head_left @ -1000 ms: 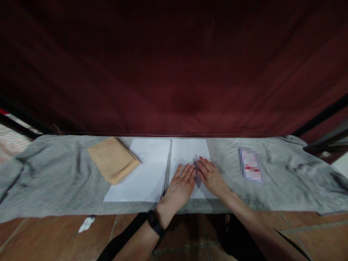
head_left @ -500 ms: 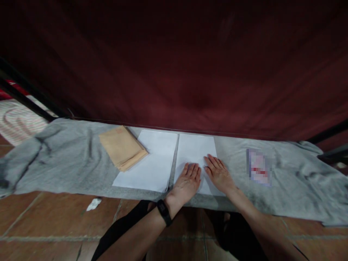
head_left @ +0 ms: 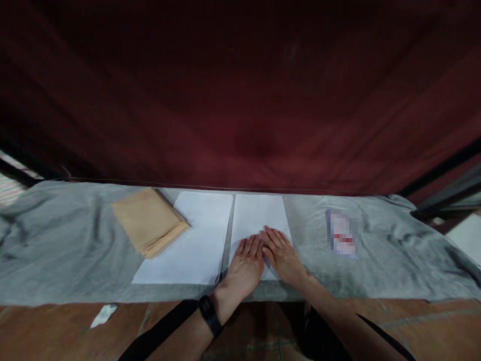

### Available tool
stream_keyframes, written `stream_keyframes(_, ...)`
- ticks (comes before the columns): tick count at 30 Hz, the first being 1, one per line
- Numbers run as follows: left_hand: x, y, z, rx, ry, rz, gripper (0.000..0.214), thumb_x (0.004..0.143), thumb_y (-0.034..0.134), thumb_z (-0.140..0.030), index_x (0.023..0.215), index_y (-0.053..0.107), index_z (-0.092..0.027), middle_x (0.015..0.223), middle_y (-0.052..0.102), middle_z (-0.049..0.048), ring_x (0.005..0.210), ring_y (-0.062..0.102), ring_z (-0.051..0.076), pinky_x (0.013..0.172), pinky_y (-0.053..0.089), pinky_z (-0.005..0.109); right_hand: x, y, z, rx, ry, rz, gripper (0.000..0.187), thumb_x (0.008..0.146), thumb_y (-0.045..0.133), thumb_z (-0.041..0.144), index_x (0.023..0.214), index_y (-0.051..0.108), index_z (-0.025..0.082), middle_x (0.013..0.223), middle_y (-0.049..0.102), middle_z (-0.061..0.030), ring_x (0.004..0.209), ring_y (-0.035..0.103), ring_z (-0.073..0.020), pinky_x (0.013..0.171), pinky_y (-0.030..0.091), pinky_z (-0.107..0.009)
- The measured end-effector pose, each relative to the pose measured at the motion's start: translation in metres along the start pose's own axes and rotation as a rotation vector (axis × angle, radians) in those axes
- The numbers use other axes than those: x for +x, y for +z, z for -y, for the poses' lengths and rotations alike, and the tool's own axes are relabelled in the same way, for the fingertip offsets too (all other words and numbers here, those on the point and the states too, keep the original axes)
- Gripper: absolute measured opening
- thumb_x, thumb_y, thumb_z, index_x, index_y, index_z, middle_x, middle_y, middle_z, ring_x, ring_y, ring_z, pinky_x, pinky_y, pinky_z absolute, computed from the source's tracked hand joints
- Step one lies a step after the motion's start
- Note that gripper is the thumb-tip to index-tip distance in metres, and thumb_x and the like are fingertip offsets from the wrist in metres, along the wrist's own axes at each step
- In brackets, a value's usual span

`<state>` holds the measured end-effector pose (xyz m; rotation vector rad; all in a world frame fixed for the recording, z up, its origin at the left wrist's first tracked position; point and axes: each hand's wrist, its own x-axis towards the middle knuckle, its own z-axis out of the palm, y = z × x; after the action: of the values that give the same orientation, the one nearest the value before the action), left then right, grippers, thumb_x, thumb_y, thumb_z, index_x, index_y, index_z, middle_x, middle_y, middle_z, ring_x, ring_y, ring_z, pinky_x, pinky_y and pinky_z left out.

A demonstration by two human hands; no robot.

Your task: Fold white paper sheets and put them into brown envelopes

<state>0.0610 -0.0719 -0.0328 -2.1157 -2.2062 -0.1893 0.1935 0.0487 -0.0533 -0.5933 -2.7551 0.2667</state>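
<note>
L hand (head_left: 247, 266), R hand (head_left: 284, 258) adj., palms dn on white sheet (head_left: 258, 213), fingers out flat

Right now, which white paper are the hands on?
The right paper: the left hand and right hand rest there. The left paper lies partly under the brown paper stack.

- One left hand (head_left: 246, 263) and one right hand (head_left: 284, 260) can be counted.
- Two white papers (head_left: 259, 215) are seen in the middle.
- One brown paper pile (head_left: 148, 218) is seen; how many are in it can't be told.
- One blurred thing (head_left: 342, 234) is shown at right.
- One black wristband (head_left: 210, 316) is worn.
</note>
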Motion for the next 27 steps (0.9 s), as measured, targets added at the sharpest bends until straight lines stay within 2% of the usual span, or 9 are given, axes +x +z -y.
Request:
stream_keyframes(3, -0.002, 0.01, 0.012, -0.001, -0.089, -0.091, 0.052, 0.099, 0.037, -0.026, 0.148, 0.043, -0.009, 0.155, 0.045, 0.0167, 0.146, 0.04, 0.025, 0.12, 0.032, 0.047, -0.002, -0.003, -0.004, -0.068, 0.014, -0.026, 0.053, 0.105, 0.04, 0.034, 0.155, 0.038, 0.018, 0.161, 0.036, -0.0101, 0.148, 0.035, -0.025, 0.121, 0.032, -0.047)
stream_keyframes(5, -0.005, 0.019, 0.018, 0.018, -0.156, -0.157, 0.06, 0.1, 0.038, -0.039, 0.152, 0.036, -0.009, 0.155, 0.045, 0.0182, 0.146, 0.039, 0.027, 0.119, 0.033, 0.051, -0.003, -0.005, -0.009, -0.099, 0.033, -0.05, 0.054, 0.104, 0.043, 0.033, 0.155, 0.037, 0.019, 0.161, 0.036, -0.0097, 0.147, 0.036, -0.0253, 0.12, 0.032, -0.047)
stream_keyframes(9, -0.015, 0.034, 0.026, 0.039, -0.208, -0.263, 0.07, 0.1, 0.038, -0.048, 0.157, 0.026, -0.009, 0.156, 0.042, 0.0205, 0.145, 0.04, 0.029, 0.118, 0.034, 0.052, -0.008, -0.008, -0.024, -0.141, 0.094, -0.061, 0.056, 0.103, 0.046, 0.034, 0.156, 0.036, 0.019, 0.16, 0.038, -0.0107, 0.146, 0.037, -0.0252, 0.12, 0.031, -0.048)
stream_keyframes(14, -0.018, 0.024, 0.027, 0.061, -0.195, -0.372, 0.073, 0.099, 0.036, -0.053, 0.155, 0.03, -0.005, 0.151, 0.048, 0.0245, 0.141, 0.045, 0.034, 0.111, 0.043, 0.051, -0.013, -0.015, -0.039, -0.152, 0.212, -0.069, 0.056, 0.103, 0.047, 0.036, 0.154, 0.039, 0.014, 0.156, 0.043, -0.014, 0.145, 0.039, -0.0266, 0.12, 0.032, -0.049)
stream_keyframes(16, -0.013, 0.016, 0.022, 0.054, -0.115, -0.35, 0.072, 0.098, 0.04, -0.053, 0.156, 0.03, -0.011, 0.155, 0.044, 0.0205, 0.145, 0.039, 0.035, 0.114, 0.037, 0.055, -0.015, -0.019, -0.035, -0.129, 0.213, -0.078, 0.055, 0.103, 0.047, 0.034, 0.154, 0.038, 0.015, 0.157, 0.042, -0.0143, 0.146, 0.038, -0.0265, 0.12, 0.031, -0.049)
stream_keyframes(18, -0.008, 0.014, 0.016, 0.049, 0.013, -0.302, 0.07, 0.097, 0.044, -0.05, 0.157, 0.029, -0.019, 0.159, 0.041, 0.014, 0.149, 0.033, 0.033, 0.119, 0.028, 0.058, -0.016, -0.022, -0.026, -0.078, 0.132, -0.048, 0.057, 0.103, 0.047, 0.034, 0.156, 0.035, 0.018, 0.161, 0.035, -0.0115, 0.148, 0.034, -0.0247, 0.122, 0.029, -0.048)
stream_keyframes(21, -0.007, 0.027, 0.013, 0.043, 0.117, -0.35, 0.074, 0.095, 0.047, -0.049, 0.158, 0.025, -0.017, 0.155, 0.046, 0.0168, 0.147, 0.037, 0.032, 0.118, 0.026, 0.059, -0.02, -0.022, -0.013, 0.005, -0.006, 0.057, 0.061, 0.103, 0.049, 0.039, 0.158, 0.03, 0.022, 0.163, 0.03, -0.0079, 0.151, 0.028, -0.0213, 0.124, 0.025, -0.044)
stream_keyframes(25, -0.017, 0.048, 0.028, 0.041, 0.21, -0.269, 0.077, 0.091, 0.053, -0.053, 0.158, 0.028, -0.023, 0.153, 0.048, 0.0144, 0.144, 0.042, 0.033, 0.117, 0.028, 0.059, -0.027, -0.021, -0.014, 0.051, 0.031, 0.084, 0.057, 0.104, 0.047, 0.043, 0.157, 0.033, 0.025, 0.164, 0.03, -0.0052, 0.151, 0.026, -0.02, 0.125, 0.02, -0.042)
stream_keyframes(27, -0.024, 0.049, 0.038, 0.06, 0.175, -0.188, 0.073, 0.09, 0.054, -0.048, 0.156, 0.033, -0.025, 0.154, 0.048, 0.0136, 0.142, 0.044, 0.034, 0.116, 0.03, 0.06, -0.03, -0.025, -0.02, 0.076, 0.066, 0.075, 0.056, 0.103, 0.047, 0.044, 0.155, 0.037, 0.026, 0.163, 0.032, -0.0051, 0.15, 0.028, -0.0197, 0.125, 0.021, -0.04)
